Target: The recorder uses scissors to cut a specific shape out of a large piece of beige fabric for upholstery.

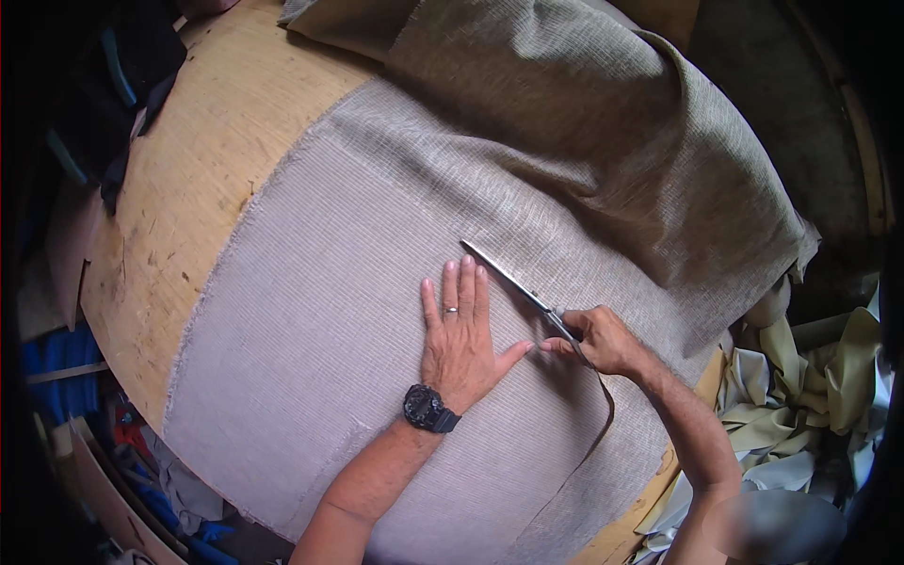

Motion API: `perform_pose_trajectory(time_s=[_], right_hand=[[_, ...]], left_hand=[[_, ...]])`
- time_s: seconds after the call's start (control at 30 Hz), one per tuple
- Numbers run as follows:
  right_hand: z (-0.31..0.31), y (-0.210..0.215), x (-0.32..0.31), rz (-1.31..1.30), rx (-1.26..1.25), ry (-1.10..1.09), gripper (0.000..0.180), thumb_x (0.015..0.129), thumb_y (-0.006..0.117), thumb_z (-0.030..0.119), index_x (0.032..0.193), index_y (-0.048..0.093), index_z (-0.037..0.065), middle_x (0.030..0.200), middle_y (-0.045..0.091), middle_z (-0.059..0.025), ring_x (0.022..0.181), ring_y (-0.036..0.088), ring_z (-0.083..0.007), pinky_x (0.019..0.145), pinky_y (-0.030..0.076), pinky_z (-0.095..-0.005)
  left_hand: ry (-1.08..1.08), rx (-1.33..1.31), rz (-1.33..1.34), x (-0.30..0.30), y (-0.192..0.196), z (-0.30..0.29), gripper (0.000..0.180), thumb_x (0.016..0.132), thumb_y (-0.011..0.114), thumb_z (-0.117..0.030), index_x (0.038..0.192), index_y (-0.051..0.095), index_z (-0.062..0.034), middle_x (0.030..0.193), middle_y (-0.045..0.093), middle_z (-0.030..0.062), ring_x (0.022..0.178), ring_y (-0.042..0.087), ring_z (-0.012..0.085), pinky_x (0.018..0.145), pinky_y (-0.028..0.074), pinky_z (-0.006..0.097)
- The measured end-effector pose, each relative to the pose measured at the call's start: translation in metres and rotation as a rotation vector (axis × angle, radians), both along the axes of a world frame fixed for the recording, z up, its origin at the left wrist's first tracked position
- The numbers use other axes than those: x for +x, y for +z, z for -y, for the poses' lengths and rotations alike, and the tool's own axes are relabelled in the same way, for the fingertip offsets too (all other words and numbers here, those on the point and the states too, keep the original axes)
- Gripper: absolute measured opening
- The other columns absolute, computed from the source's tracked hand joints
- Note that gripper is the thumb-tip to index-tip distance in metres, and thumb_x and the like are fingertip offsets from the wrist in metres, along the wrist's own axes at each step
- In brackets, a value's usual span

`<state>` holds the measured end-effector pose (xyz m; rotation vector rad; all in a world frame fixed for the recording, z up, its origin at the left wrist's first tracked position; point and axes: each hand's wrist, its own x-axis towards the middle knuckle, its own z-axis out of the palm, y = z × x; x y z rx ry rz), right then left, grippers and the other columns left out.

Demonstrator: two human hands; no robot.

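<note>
A large piece of ribbed grey-beige fabric (292,282) lies spread over a wooden table. My left hand (461,330) rests flat on it, fingers stretched out and thumb spread to the right. In my right hand (603,341) is a pair of long metal scissors (513,282), gripped by the handles. Their blades look closed or nearly so and point to the far left, just beyond my left fingertips. Behind the scissors, a cut runs through the fabric toward the near edge, its edge slightly lifted beside my right wrist. My right fingers partly hide the handles.
The fabric's far part is folded over in a thick, rumpled heap (584,104). Bare wood of the table (179,207) shows at the left. Olive and white material scraps (782,386) pile up beyond the right edge. Blue items (71,377) sit below the left edge.
</note>
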<state>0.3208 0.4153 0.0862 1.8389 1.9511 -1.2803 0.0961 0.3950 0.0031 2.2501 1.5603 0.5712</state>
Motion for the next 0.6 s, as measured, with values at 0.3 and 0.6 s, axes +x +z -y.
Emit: perform_pose_trajectory(time_s=[0.3,0.6], right_hand=[[0.011,0.013,-0.022,0.142,0.150,0.027,0.056,0.079,0.074,0.059,0.076,0.065,0.003,0.057,0.056,-0.0083,0.054,0.049,-0.0178,0.056,0.044,-0.0377],[0.013,0.017,-0.026,0.244,0.080,-0.022,0.063,0.075,0.069,0.070,0.077,0.063,0.007,0.059,0.058,-0.0069,0.057,0.055,-0.0185,0.059,0.047,-0.0388]], left_hand=[[-0.015,-0.042,0.072,-0.015,0.023,0.003,0.109,0.081,0.066,-0.060,0.150,0.019,0.0107,0.157,0.018,0.0288,0.148,0.015,0.0399,0.119,0.008,0.059],[0.153,0.082,-0.159,-0.142,0.016,-0.097,0.086,0.089,0.059,-0.053,0.148,0.032,0.0040,0.155,0.028,0.0251,0.146,0.022,0.0394,0.119,0.011,0.056]])
